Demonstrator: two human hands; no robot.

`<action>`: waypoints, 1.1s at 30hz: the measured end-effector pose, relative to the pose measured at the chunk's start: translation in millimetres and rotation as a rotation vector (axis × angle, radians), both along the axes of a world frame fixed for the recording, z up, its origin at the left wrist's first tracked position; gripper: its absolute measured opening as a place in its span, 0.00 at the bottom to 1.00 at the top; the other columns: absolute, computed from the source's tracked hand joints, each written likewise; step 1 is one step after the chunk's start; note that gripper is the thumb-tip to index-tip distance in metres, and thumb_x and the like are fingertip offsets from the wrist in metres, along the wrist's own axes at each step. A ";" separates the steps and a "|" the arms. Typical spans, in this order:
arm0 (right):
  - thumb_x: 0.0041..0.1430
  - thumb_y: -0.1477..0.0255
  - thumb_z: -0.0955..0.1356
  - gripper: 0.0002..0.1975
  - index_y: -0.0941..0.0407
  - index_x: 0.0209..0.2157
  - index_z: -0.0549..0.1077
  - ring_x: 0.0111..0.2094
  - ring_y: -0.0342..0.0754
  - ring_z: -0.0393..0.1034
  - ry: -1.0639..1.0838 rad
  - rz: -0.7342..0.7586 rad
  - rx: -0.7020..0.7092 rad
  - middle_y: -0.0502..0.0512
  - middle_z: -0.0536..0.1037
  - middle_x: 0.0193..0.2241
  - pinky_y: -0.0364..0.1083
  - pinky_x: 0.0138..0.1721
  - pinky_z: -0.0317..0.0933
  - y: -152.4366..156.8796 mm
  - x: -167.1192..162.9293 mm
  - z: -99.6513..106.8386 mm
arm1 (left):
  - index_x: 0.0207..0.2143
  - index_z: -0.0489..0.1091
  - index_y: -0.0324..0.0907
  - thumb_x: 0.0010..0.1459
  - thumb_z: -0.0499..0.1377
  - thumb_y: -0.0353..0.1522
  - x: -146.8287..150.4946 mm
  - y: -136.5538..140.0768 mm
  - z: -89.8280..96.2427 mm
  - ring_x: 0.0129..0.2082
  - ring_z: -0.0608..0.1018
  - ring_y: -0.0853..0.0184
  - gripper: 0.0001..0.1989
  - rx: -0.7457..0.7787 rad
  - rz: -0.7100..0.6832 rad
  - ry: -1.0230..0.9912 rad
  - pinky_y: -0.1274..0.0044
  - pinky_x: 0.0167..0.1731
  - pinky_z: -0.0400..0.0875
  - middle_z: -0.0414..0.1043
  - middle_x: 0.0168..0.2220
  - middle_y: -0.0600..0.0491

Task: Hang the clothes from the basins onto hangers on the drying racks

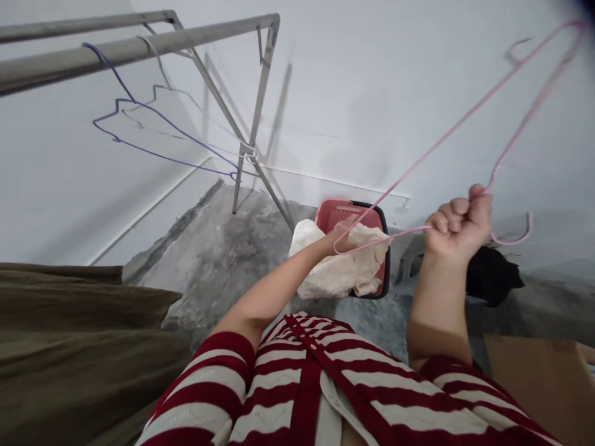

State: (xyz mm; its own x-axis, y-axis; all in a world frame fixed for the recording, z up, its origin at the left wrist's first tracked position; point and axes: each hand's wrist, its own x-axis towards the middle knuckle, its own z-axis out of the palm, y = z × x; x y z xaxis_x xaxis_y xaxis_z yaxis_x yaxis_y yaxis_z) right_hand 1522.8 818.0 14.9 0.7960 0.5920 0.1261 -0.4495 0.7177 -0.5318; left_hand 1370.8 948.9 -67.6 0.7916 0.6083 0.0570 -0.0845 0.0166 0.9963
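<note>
My right hand [458,226] is raised at the right and closed round a pink wire hanger [444,145]. The hanger's hook sticks out past the fist, and its long frame slants up to the top right. One lower corner of the hanger crosses in front of my left hand [346,230]. Cream-white cloth [341,269] hangs bunched about that hand, which looks closed on it, though the fingers are partly hidden and blurred. Beneath the cloth is a red plastic basket [337,209] with a dark rim, standing low by the wall.
A metal drying rack [209,37] stands at the upper left. On its bar hang a purple hanger [171,162] and a white hanger [199,102]. Brown-green fabric [69,347] spreads at lower left. A cardboard box [534,378] and a black item [495,275] are at right.
</note>
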 end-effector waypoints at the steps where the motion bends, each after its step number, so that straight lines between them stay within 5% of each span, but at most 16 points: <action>1: 0.66 0.69 0.56 0.17 0.56 0.31 0.72 0.09 0.33 0.43 -0.062 0.016 -0.056 0.42 0.60 0.12 0.35 0.08 0.40 4.9 -3.0 -6.4 | 0.32 0.73 0.40 0.32 0.67 0.21 -11.9 5.0 -6.4 0.40 0.75 0.61 0.19 -0.022 0.027 0.027 0.71 0.44 0.69 0.76 0.36 0.49; 3: 0.61 0.68 0.63 0.07 0.54 0.35 0.71 0.09 0.33 0.43 -0.220 0.054 -0.139 0.41 0.62 0.13 0.35 0.08 0.39 11.5 -9.0 -16.7 | 0.29 0.73 0.40 0.40 0.64 0.24 -42.4 15.6 -17.1 0.37 0.75 0.64 0.10 -0.071 0.104 0.082 0.72 0.43 0.69 0.75 0.31 0.51; 5: 0.56 0.65 0.67 0.08 0.53 0.37 0.70 0.09 0.34 0.41 -0.342 0.126 -0.230 0.40 0.64 0.13 0.36 0.08 0.36 17.3 -18.8 -23.6 | 0.29 0.72 0.40 0.48 0.61 0.29 -76.5 21.7 -25.3 0.35 0.75 0.66 0.03 -0.113 0.187 0.107 0.72 0.41 0.69 0.75 0.30 0.51; 11: 0.56 0.60 0.66 0.14 0.53 0.39 0.67 0.08 0.33 0.41 -0.579 0.641 -0.455 0.40 0.65 0.13 0.36 0.09 0.36 44.9 -95.4 -39.3 | 0.41 0.71 0.42 0.46 0.66 0.39 -147.7 -18.2 -36.1 0.39 0.77 0.66 0.19 -0.209 0.342 0.004 0.74 0.42 0.68 0.77 0.37 0.50; 15: 0.58 0.60 0.64 0.14 0.55 0.40 0.68 0.10 0.34 0.46 -0.824 0.989 -0.407 0.43 0.67 0.16 0.37 0.11 0.42 64.6 -160.7 -48.0 | 0.32 0.70 0.40 0.48 0.60 0.51 -173.6 -52.8 -34.5 0.22 0.74 0.70 0.22 -0.345 0.492 -0.150 0.78 0.25 0.66 0.72 0.20 0.54; 18: 0.57 0.65 0.66 0.09 0.55 0.37 0.71 0.26 0.40 0.67 -1.185 0.969 -0.287 0.50 0.74 0.28 0.41 0.28 0.63 75.9 -199.3 -49.7 | 0.27 0.65 0.42 0.50 0.56 0.54 -201.8 -54.8 -21.8 0.10 0.61 0.76 0.24 -0.446 0.768 -0.329 0.83 0.13 0.53 0.58 0.11 0.62; 21: 0.57 0.68 0.65 0.07 0.55 0.34 0.72 0.40 0.45 0.70 -1.468 0.944 -0.128 0.56 0.74 0.37 0.46 0.42 0.64 79.1 -228.0 -54.7 | 0.28 0.62 0.42 0.50 0.58 0.52 -235.6 -42.0 -1.0 0.08 0.52 0.80 0.22 -0.495 0.947 -0.487 0.85 0.10 0.45 0.51 0.12 0.66; 23: 0.60 0.66 0.63 0.09 0.56 0.34 0.71 0.37 0.45 0.70 -1.488 1.001 -0.115 0.56 0.74 0.36 0.45 0.39 0.65 77.6 -241.9 -61.4 | 0.29 0.62 0.42 0.51 0.58 0.51 -254.2 -31.4 11.8 0.08 0.50 0.80 0.21 -0.507 0.996 -0.541 0.85 0.10 0.45 0.49 0.13 0.66; 27: 0.62 0.61 0.59 0.14 0.56 0.32 0.68 0.18 0.39 0.62 -1.341 1.050 -0.333 0.47 0.70 0.20 0.39 0.21 0.58 80.9 -258.4 -68.0 | 0.31 0.65 0.43 0.51 0.58 0.52 -271.9 -14.8 21.9 0.11 0.58 0.78 0.21 -0.482 1.016 -0.441 0.84 0.12 0.50 0.54 0.15 0.63; 33: 0.59 0.56 0.61 0.16 0.55 0.31 0.67 0.13 0.37 0.55 -1.223 0.816 -0.414 0.43 0.64 0.15 0.38 0.16 0.52 129.5 -269.3 -24.9 | 0.34 0.69 0.43 0.47 0.62 0.49 -289.0 -31.7 -10.7 0.25 0.75 0.70 0.21 -0.465 0.963 -0.269 0.81 0.23 0.64 0.72 0.27 0.53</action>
